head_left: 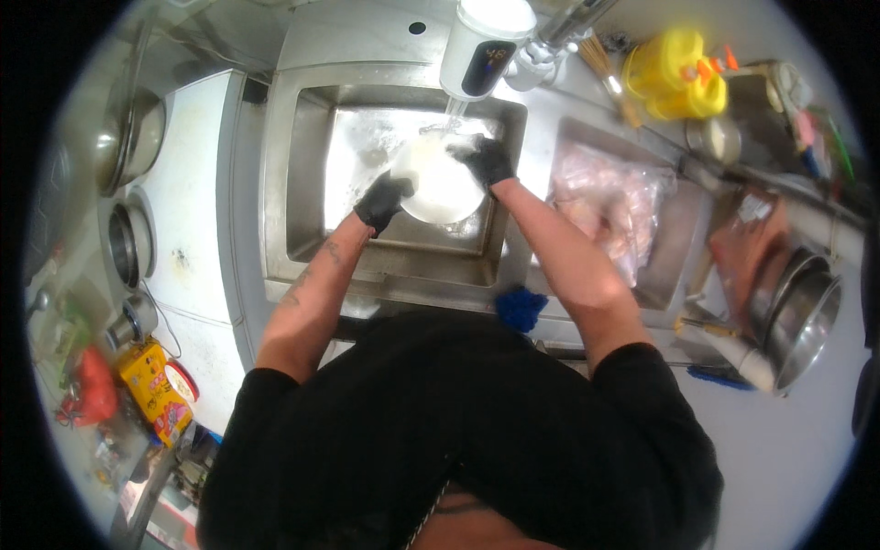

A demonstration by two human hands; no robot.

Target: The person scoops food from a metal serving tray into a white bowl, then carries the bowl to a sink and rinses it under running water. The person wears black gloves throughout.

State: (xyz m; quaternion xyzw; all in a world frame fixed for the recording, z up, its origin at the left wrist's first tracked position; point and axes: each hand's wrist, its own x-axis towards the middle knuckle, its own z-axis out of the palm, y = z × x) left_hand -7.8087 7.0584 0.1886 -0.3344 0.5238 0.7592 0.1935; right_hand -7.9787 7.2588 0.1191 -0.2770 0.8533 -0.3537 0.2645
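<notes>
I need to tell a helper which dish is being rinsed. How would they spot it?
Find the steel sink at the counter's middle. Under the tap, two black-gloved hands hold a round white bowl. It is the only white dish in the basin.

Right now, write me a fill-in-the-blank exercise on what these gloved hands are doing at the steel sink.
1. Both hands hold a round white ____ over the stainless steel sink.
2. The left hand and right hand wear gloves of the colour ____.
3. Water runs onto it from the white tap unit directly ____ it.
4. The clear plastic bag of pale meat lies to the sink's ____.

Missing words: bowl; black; above; right
</notes>
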